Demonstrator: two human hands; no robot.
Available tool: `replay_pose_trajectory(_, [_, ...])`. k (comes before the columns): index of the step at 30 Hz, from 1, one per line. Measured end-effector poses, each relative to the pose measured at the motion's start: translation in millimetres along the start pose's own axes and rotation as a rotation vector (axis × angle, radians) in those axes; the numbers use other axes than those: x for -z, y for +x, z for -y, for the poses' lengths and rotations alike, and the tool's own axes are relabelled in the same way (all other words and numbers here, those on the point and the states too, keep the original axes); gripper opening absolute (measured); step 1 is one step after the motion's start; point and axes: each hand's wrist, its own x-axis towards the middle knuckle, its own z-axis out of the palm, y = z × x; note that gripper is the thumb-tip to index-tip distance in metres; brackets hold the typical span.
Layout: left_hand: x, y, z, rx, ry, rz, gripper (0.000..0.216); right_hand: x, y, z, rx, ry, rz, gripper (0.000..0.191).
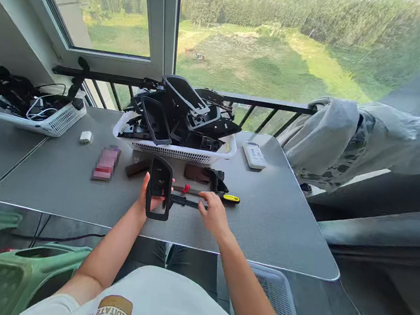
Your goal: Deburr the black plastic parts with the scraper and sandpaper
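My left hand point(147, 202) is closed round a black plastic frame part point(159, 188), holding it upright just above the grey table point(271, 224). My right hand point(213, 212) rests on the table with its fingers curled on a thin black tool point(186, 202) lying flat between both hands. Just beyond lie a red-tipped tool point(186, 189) and a yellow-handled tool point(229, 198). Behind them stands a white basket point(179, 152) heaped with several black plastic parts.
A white remote point(254, 155) lies right of the basket. A pink blurred item point(105, 163) and a small white block point(86, 136) lie left. Another white basket point(55, 124) with cables sits far left. Green plastic stools point(11, 275) stand below left; a white crate point(278, 304) below right.
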Motion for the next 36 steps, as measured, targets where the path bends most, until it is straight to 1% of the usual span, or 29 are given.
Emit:
replay_pose_trajectory(4, [7, 1, 0, -0.004, -0.027, -0.043, 0.061, 0, 9, -6, -0.006, -0.036, 0.022, 0.031])
replay_pose_trajectory(8, [12, 3, -1, -0.026, -0.064, -0.083, 0.063, -6, 12, -6, 0.023, -0.058, 0.050, 0.031])
replay_pose_trajectory(13, [12, 2, -3, -0.050, -0.073, -0.114, 0.067, -14, 6, 1, 0.116, -0.057, 0.100, 0.025])
replay_pose_trajectory(16, [11, 0, -2, -0.042, -0.052, -0.124, 0.068, -17, 3, 6, 0.179, -0.049, 0.127, 0.027])
replay_pose_trajectory(19, [11, 0, -2, -0.041, -0.039, -0.121, 0.070, -18, 2, 6, 0.213, -0.032, 0.146, 0.030])
replay_pose_trajectory(23, [13, 0, -3, -0.044, -0.036, -0.112, 0.068, -21, -2, -6, 0.193, -0.001, 0.140, 0.036])
replay_pose_trajectory(28, [16, 2, -1, -0.021, -0.031, -0.130, 0.064, -32, -15, -20, 0.113, -0.002, 0.094, 0.034])
replay_pose_trajectory(32, [16, 4, 2, -0.006, -0.022, -0.140, 0.061, -41, -18, -18, 0.043, -0.029, 0.069, 0.034])
replay_pose_trajectory(36, [17, 4, 4, -0.002, -0.012, -0.151, 0.059, -34, -10, -11, 0.066, -0.031, 0.084, 0.032])
